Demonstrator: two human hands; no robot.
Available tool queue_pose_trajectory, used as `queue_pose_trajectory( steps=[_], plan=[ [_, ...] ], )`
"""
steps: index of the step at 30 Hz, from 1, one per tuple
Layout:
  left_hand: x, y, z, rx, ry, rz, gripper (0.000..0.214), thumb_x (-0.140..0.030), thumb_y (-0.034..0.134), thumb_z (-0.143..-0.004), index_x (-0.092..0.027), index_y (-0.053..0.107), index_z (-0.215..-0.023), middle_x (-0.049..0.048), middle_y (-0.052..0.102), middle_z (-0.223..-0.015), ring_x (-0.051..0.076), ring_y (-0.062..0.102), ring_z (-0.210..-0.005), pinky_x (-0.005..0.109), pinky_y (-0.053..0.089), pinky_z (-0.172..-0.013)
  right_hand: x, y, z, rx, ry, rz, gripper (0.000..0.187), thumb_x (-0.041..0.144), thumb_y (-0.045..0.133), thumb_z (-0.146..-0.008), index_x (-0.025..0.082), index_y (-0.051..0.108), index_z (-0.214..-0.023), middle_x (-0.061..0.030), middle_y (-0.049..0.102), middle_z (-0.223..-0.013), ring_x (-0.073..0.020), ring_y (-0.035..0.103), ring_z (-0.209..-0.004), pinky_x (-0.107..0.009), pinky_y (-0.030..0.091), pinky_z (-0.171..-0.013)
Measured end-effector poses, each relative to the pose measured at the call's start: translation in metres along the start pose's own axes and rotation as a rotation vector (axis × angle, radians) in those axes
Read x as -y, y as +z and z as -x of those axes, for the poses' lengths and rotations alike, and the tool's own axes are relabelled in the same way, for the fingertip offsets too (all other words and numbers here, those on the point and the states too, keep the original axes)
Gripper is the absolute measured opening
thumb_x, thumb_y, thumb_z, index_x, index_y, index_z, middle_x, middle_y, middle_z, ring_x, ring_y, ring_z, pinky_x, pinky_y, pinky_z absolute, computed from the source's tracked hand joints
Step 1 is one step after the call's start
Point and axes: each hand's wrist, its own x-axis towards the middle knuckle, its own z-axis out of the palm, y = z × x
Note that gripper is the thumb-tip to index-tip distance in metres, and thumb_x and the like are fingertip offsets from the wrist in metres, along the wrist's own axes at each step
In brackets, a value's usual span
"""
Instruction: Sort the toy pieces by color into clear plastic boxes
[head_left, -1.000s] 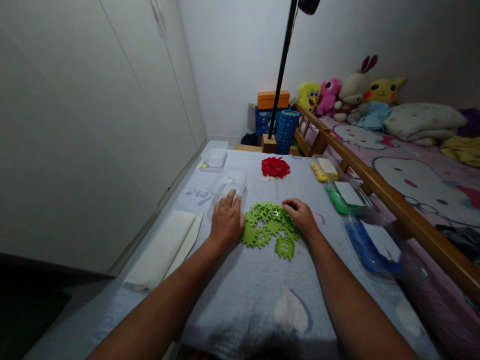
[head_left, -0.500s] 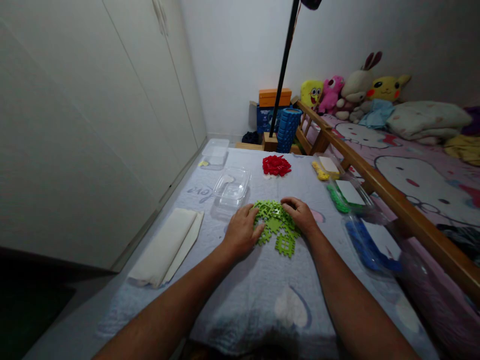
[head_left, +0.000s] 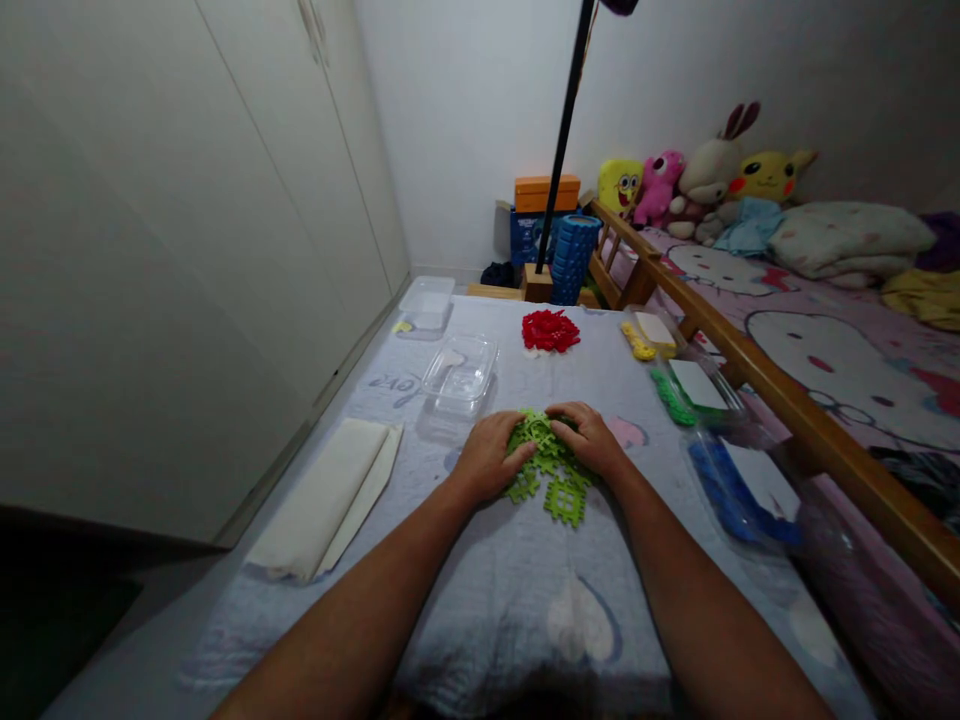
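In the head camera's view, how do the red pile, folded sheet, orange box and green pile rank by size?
1. Folded sheet
2. Green pile, partly covered
3. Red pile and orange box: too alike to rank

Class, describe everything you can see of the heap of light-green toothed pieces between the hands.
The heap of light-green toothed pieces looks like thin plastic. Flat shapes with notched edges overlap in a loose pile on the pale blue-grey patterned cloth. At its near side a square light-green piece with window-like openings lies mostly in view. The bare left hand cups and touches one side, the bare right hand the other; they hide parts, so the pieces cannot be counted.
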Motion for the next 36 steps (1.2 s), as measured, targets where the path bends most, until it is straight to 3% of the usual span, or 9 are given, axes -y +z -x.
queue_pose_trajectory(
  steps=[3, 6, 10, 12, 16, 22, 25, 31, 36],
  plan=[
    [-0.003, -0.011, 0.005, -0.094, 0.079, -0.033, 0.032, -0.037, 0.06, -0.096, -0.019, 0.068, -0.122, 0.0115, 0.073, -0.121, 0.026, 0.066, -0.115, 0.043, 0.05, -0.103, 0.004, -0.003, 0.0, -0.004, 0.008, -0.017, 0.028, 0.039, 0.058, -0.091, 0.023, 0.077, -0.104, -0.0098, 0.078, -0.108, -0.0279, 0.068, -0.107, -0.048, 0.048, -0.102],
    [-0.002, -0.024, 0.006, -0.283, 0.098, -0.172, 0.022, -0.031, 0.059, -0.096, -0.02, 0.072, -0.11, 0.0104, 0.074, -0.111, 0.027, 0.065, -0.109, 0.044, 0.047, -0.1, 0.007, -0.005, 0.0, -0.033, 0.013, -0.016, 0.027, 0.039, 0.059, -0.09, 0.023, 0.077, -0.101, -0.0101, 0.078, -0.107, -0.0278, 0.069, -0.107, -0.047, 0.048, -0.102],
    [0.012, -0.038, 0.002, -0.51, 0.004, -0.35, 0.028, -0.029, 0.069, -0.089, -0.019, 0.072, -0.116, 0.014, 0.069, -0.121, 0.032, 0.06, -0.117, 0.049, 0.041, -0.105, 0.008, -0.005, 0.0, -0.053, 0.008, -0.003, 0.026, 0.038, 0.06, -0.089, 0.022, 0.077, -0.099, -0.0111, 0.078, -0.106, -0.0283, 0.069, -0.106, -0.047, 0.049, -0.101],
    [0.022, -0.042, 0.0, -0.514, -0.054, -0.398, 0.032, -0.027, 0.073, -0.086, -0.019, 0.073, -0.117, 0.0141, 0.069, -0.123, 0.034, 0.058, -0.117, 0.051, 0.039, -0.106, 0.008, -0.004, 0.0, -0.051, 0.005, 0.006, 0.024, 0.037, 0.061, -0.088, 0.022, 0.077, -0.098, -0.011, 0.078, -0.105, -0.0281, 0.069, -0.105, -0.047, 0.049, -0.101],
    [0.032, -0.046, -0.003, -0.446, -0.086, -0.396, 0.016, -0.023, 0.071, -0.087, -0.022, 0.076, -0.103, 0.01, 0.071, -0.107, 0.031, 0.06, -0.107, 0.048, 0.04, -0.102, 0.01, -0.003, 0.001, -0.028, 0.001, 0.021, 0.023, 0.037, 0.062, -0.088, 0.022, 0.077, -0.098, -0.0106, 0.079, -0.103, -0.0277, 0.07, -0.103, -0.046, 0.051, -0.098],
    [0.018, -0.042, 0.0, -0.368, 0.035, -0.299, 0.013, -0.029, 0.068, -0.091, -0.023, 0.075, -0.101, 0.0072, 0.07, -0.097, 0.027, 0.06, -0.099, 0.042, 0.042, -0.094, 0.012, -0.004, 0.002, -0.049, 0.015, 0.04, 0.023, 0.037, 0.062, -0.088, 0.022, 0.078, -0.098, -0.0098, 0.079, -0.101, -0.0265, 0.071, -0.1, -0.043, 0.052, -0.096],
    [0.013, -0.042, 0.002, -0.403, 0.054, -0.244, 0.016, -0.034, 0.07, -0.091, -0.023, 0.075, -0.101, 0.0072, 0.07, -0.101, 0.026, 0.061, -0.102, 0.044, 0.042, -0.098, 0.009, -0.004, 0.001, -0.078, 0.004, 0.055, 0.024, 0.037, 0.061, -0.089, 0.022, 0.077, -0.097, -0.0099, 0.079, -0.099, -0.0266, 0.071, -0.097, -0.044, 0.052, -0.095],
    [0.033, -0.049, -0.003, -0.687, -0.232, -0.09, 0.033, -0.035, 0.063, -0.091, -0.019, 0.066, -0.12, 0.0137, 0.061, -0.127, 0.031, 0.055, -0.125, 0.05, 0.038, -0.112, 0.012, -0.003, 0.001, -0.152, -0.049, 0.127, 0.022, 0.035, 0.059, -0.091, 0.022, 0.076, -0.097, -0.0107, 0.078, -0.102, -0.0283, 0.068, -0.103, -0.047, 0.048, -0.099],
    [0.056, -0.043, -0.01, -0.65, -0.496, 0.173, 0.049, -0.034, 0.068, -0.084, -0.017, 0.059, -0.13, 0.014, 0.06, -0.128, 0.028, 0.059, -0.119, 0.047, 0.045, -0.109, 0.03, 0.004, -0.015, -0.159, -0.061, 0.105, 0.021, 0.031, 0.058, -0.092, 0.022, 0.075, -0.1, -0.0109, 0.077, -0.108, -0.0277, 0.065, -0.109, -0.047, 0.046, -0.103]
  ],
)
